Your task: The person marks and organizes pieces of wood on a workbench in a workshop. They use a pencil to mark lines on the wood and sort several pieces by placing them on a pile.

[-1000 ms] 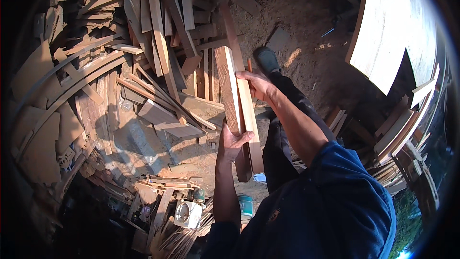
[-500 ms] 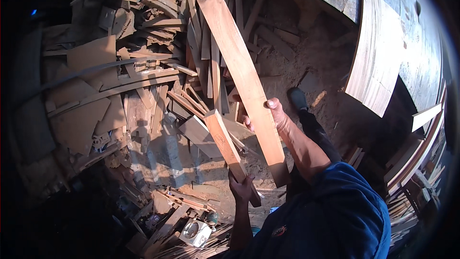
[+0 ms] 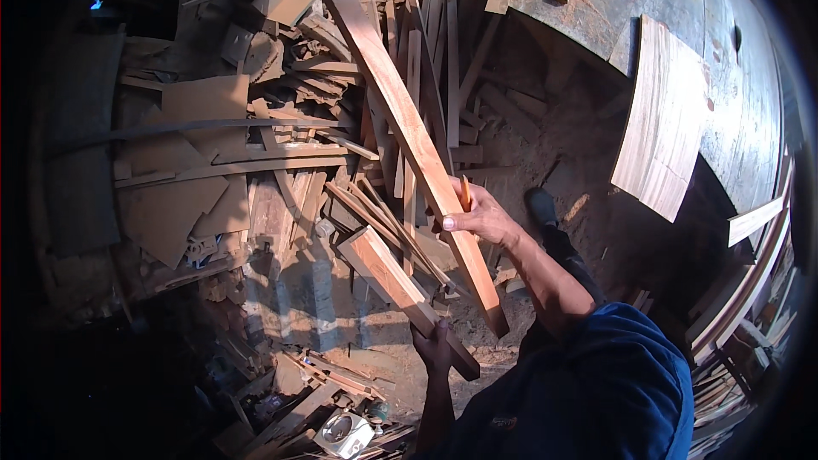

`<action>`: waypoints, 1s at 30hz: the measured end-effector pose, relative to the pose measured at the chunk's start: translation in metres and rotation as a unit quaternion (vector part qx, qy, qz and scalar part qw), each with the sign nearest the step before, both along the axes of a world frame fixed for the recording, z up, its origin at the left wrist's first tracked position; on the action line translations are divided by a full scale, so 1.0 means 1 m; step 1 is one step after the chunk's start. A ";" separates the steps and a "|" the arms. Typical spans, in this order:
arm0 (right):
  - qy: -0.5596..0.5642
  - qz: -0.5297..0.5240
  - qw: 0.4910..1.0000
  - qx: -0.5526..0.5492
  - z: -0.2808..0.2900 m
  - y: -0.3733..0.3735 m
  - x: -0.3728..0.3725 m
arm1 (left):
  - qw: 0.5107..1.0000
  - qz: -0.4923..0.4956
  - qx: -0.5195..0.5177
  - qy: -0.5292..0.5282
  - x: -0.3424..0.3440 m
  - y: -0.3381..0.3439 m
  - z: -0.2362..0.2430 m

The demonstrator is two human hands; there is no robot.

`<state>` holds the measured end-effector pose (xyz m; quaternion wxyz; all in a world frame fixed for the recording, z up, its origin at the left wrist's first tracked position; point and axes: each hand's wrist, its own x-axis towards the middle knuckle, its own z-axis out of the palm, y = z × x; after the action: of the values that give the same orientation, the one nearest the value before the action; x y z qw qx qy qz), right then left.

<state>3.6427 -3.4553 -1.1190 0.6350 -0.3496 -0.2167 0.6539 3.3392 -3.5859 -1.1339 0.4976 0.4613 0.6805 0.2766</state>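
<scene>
A long wooden board slants from the upper middle down toward my body, its narrow side facing up. My right hand is closed round it near its close end, thumb across the top. A slim orange stick, perhaps a pencil, shows at the fingers of that hand. To the left, a shorter wooden block lies at a similar slant in my left hand, which is wrapped round its lower part in shadow. The two pieces are held apart, above the littered ground.
Heaps of offcuts and strips cover the left and far middle. At the right stands a large worktable with a pale striped panel at its edge. Long strips lean at the lower right. A white box-like object sits at lower left.
The long board has rolled from its wide face to its narrow side, and my right thumb now lies over it. The short block has turned to show more of its broader face.
</scene>
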 end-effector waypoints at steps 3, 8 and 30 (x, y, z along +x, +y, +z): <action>-0.349 -0.104 0.930 -0.054 0.008 -0.001 -0.016 | 1.000 -0.016 -0.006 -0.004 0.006 -0.001 0.003; -0.465 -0.149 0.865 -0.111 0.017 -0.002 -0.024 | 0.999 -0.025 0.008 -0.025 0.005 -0.007 -0.004; -0.025 -0.077 0.996 -0.030 -0.026 -0.019 -0.010 | 0.998 0.030 -0.035 -0.045 0.017 -0.016 -0.011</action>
<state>3.6327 -3.4741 -1.1448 0.6671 -0.4004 -0.1855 0.6002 3.3563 -3.6021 -1.1449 0.5350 0.4098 0.6806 0.2876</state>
